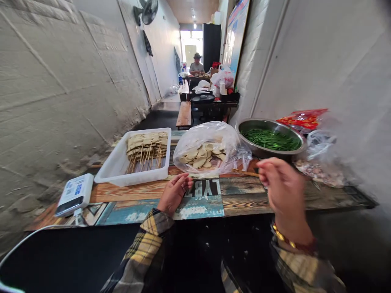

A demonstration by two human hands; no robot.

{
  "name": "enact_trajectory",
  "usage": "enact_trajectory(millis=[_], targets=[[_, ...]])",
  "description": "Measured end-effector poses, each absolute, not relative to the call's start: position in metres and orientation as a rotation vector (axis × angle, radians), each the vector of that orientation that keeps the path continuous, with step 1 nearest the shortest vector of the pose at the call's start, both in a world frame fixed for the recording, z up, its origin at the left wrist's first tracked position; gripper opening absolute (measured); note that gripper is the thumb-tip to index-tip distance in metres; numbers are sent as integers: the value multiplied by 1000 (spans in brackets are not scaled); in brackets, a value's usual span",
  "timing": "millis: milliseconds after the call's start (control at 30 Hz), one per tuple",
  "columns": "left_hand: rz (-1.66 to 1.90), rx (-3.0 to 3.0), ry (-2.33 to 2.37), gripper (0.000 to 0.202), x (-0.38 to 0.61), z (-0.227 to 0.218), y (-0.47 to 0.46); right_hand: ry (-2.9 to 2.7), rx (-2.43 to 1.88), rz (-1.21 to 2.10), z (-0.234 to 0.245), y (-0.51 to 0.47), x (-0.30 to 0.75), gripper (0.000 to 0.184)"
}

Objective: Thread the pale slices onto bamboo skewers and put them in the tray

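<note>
My left hand (pixel 176 192) is above the table's near side with its fingers curled together, in front of a clear plastic bag (pixel 210 136) of thin pale slices (pixel 200 158). Whether anything is in its fingertips I cannot make out. Farther right, my right hand (pixel 282 189) is raised and slightly blurred, thumb and fingers pinched; what it may hold does not show. Thin wooden skewers (pixel 246 173) lie by the bag, their right ends reaching behind my right hand. At left, a white plastic tray (pixel 106 173) holds stacked skewered slices (pixel 146 144), sticks pointing toward me.
A steel bowl (pixel 249 144) of green chives or similar stalks (pixel 270 139) stands at back right. Beside it are a red packet (pixel 304 119) and a clear bag (pixel 324 162). A white device (pixel 75 194) with a cable sits front left. A person (pixel 197 65) sits at a far table.
</note>
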State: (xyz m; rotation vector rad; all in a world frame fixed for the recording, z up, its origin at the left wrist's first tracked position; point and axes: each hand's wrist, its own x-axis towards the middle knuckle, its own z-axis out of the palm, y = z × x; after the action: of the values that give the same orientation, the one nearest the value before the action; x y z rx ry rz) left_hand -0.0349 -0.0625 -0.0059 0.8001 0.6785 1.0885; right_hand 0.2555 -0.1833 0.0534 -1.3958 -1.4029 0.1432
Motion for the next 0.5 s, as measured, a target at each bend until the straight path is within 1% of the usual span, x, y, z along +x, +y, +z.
enact_trajectory(millis=[133,200,333,500], targets=[[1086,789,676,28,-36,-6,-62,-1443,-1519,93,30,-147,276,24],[1090,794,678,29,-36,-6,-64,-1578,-1673,-5,15,-132,283,26],[1094,796,669,30,-36,-6,-65,-1816,-1839,-193,-10,-118,293,28],[1099,789,672,31,-37,-5,-67,-1894,-1918,-250,-21,-114,295,26]])
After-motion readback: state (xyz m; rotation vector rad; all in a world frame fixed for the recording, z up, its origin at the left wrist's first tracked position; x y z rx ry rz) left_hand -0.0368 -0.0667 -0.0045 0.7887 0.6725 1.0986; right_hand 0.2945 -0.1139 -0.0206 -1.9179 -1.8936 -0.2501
